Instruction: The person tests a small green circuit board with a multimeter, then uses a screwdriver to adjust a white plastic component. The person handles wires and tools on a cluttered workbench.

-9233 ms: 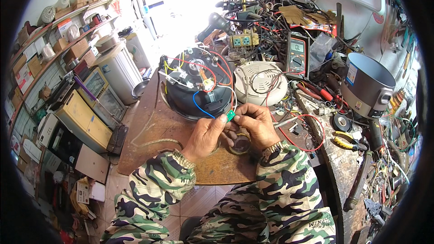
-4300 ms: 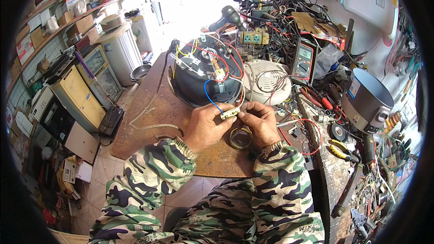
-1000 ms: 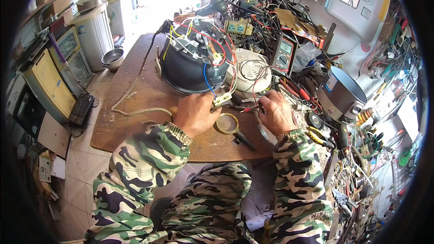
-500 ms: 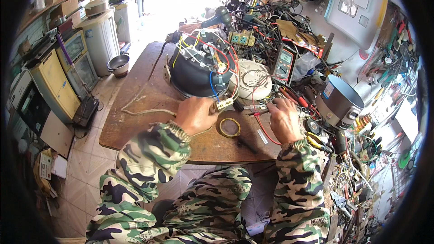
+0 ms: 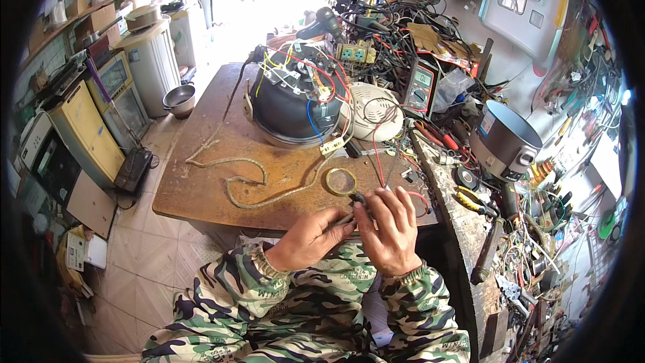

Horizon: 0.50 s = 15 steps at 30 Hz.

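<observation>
My left hand (image 5: pixel 314 235) and my right hand (image 5: pixel 391 228) meet at the table's near edge, both closed, fingertips pinched round something small and dark I cannot make out. Just beyond them lies a magnifying glass (image 5: pixel 328 182) with a brass-coloured ring; its dark handle runs under my fingers. A red wire (image 5: pixel 377 161) leads down to my right hand and loops beside it. Farther off, a white terminal block (image 5: pixel 331 146) rests on the table below an upturned black rice cooker body (image 5: pixel 289 113) with bare wiring on top. A braided cord (image 5: pixel 252 204) curls across the wood.
The wooden table (image 5: pixel 195 181) carries a round cream cover (image 5: pixel 376 113), a multimeter (image 5: pixel 421 86) and heaped cables (image 5: pixel 403 13). At right stand a grey cooker shell (image 5: pixel 500 144), yellow-black pliers (image 5: pixel 476 200) and scattered tools. A pan (image 5: pixel 179 101) sits left of the table.
Both hands have drawn back toward me and together, beside the magnifying glass handle. My left hand has let go of the terminal block and cord, which now lie on the table.
</observation>
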Available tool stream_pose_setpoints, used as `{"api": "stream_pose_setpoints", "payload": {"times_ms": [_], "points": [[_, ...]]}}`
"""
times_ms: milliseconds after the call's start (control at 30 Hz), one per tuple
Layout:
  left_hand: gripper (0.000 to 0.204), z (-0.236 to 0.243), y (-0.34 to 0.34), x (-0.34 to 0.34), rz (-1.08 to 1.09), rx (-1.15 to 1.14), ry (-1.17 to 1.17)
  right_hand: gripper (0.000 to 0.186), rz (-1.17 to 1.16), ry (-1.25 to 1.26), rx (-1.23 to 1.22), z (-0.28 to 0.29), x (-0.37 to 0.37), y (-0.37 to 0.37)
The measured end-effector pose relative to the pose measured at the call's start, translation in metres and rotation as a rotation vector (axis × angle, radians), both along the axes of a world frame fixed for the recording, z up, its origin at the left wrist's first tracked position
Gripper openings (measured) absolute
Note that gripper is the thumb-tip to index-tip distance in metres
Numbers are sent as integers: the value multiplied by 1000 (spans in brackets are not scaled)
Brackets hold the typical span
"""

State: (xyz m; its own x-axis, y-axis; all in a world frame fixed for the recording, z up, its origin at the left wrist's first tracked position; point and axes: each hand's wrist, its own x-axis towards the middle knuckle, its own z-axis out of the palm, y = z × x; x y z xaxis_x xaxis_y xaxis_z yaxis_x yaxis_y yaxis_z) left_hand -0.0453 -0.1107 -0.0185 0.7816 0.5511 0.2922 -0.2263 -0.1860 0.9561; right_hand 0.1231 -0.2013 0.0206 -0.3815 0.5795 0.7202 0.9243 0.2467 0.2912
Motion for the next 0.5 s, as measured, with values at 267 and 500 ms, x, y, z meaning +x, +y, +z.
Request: {"api": "stream_pose_setpoints", "payload": {"times_ms": [267,500], "points": [[23,2,5,-8,-114,257,107,31,248,1406,-396,-17,-12,-27],[24,10,1,1,-96,142,126,25,461,1500,-632,13,16,-26]]}}
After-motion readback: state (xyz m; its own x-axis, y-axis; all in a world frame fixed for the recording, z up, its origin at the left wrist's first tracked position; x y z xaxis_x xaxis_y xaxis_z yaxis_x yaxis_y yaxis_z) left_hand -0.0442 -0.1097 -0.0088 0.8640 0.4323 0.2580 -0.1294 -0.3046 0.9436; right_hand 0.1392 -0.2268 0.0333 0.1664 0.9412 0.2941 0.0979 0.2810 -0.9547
